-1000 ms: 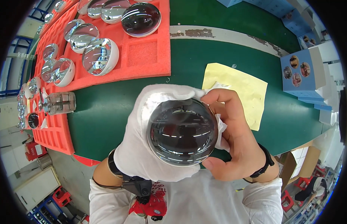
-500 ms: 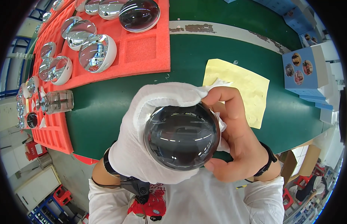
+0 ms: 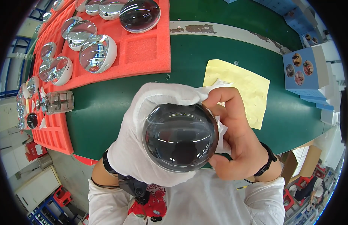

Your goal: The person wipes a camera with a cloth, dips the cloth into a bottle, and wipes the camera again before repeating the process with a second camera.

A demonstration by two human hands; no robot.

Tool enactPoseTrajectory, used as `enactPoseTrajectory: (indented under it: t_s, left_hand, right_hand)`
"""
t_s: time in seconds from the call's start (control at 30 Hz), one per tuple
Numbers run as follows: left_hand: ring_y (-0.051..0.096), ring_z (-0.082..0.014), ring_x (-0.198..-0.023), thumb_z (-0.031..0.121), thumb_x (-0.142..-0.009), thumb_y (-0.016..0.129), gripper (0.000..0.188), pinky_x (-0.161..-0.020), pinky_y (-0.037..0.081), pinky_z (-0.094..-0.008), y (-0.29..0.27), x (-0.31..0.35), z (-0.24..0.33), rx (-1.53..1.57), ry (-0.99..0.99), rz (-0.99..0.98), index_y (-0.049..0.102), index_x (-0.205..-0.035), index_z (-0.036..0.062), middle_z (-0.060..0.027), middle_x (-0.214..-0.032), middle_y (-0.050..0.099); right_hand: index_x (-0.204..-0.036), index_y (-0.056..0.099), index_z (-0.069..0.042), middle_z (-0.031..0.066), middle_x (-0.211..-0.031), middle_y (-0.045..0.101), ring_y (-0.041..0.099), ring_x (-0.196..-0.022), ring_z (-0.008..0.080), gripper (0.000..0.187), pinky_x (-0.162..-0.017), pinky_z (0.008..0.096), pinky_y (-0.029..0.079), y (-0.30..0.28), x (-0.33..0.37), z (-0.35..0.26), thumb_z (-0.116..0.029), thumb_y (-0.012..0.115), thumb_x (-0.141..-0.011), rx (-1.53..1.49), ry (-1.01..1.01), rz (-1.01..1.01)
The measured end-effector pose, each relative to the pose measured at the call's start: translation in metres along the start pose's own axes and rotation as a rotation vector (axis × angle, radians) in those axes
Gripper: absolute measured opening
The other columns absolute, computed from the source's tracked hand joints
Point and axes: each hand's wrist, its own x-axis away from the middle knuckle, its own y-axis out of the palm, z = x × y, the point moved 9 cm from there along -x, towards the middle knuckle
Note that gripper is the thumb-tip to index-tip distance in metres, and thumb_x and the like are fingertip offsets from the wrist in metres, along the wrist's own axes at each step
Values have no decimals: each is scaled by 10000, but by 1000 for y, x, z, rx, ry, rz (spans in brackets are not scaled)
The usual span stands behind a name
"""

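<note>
My left hand (image 3: 130,150), in a white glove, is wrapped around a dark, glossy dome (image 3: 180,138) with bright lamp reflections on its curved face. The dome is held above the near part of the table, in front of my shirt. At its right edge, the bare fingers of my right hand (image 3: 239,146) are curled around a crumpled white tissue (image 3: 221,131). Thumb and fingers press toward the dome's rim, and part of the tissue is hidden between them. Behind the right hand, a sheet of yellow paper (image 3: 243,86) lies on the green table (image 3: 102,112).
A red foam tray (image 3: 159,56) at the left holds several mirrored domes (image 3: 98,54) and another dark dome (image 3: 139,15). A clear pump bottle (image 3: 59,102) stands near the tray's edge. Blue boxes (image 3: 301,71) stand at the right. An open cardboard box (image 3: 305,161) is below them.
The dome has tilted slightly in my left hand, and its reflections have shifted. The left glove has shifted a little around it. My right hand stays nearly in place at the rim.
</note>
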Motion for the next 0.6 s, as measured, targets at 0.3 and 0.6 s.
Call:
enactPoseTrajectory:
  t_s: [0.3,0.6]
  left_hand:
    - [576,-244,-1043,20,-509,823,787,-877,474,-348,1,-2,7,-102,118,-97,426,-1188,15,-163,-1212,513]
    - [581,-268,-1022,93,-515,849,772,-839,502,-365,1,-2,8,-179,169,-104,429,-1161,44,-189,-1198,505]
  right_hand:
    - [-1211,227,-155,84,-1159,387,458,-1015,156,796,-760,204,412,2,0,-1,24,591,-526,22,-25,12]
    - [-1224,236,-164,71,-1155,335,434,-1024,151,813,-764,206,404,1,-2,-1,45,581,-518,-8,-30,2]
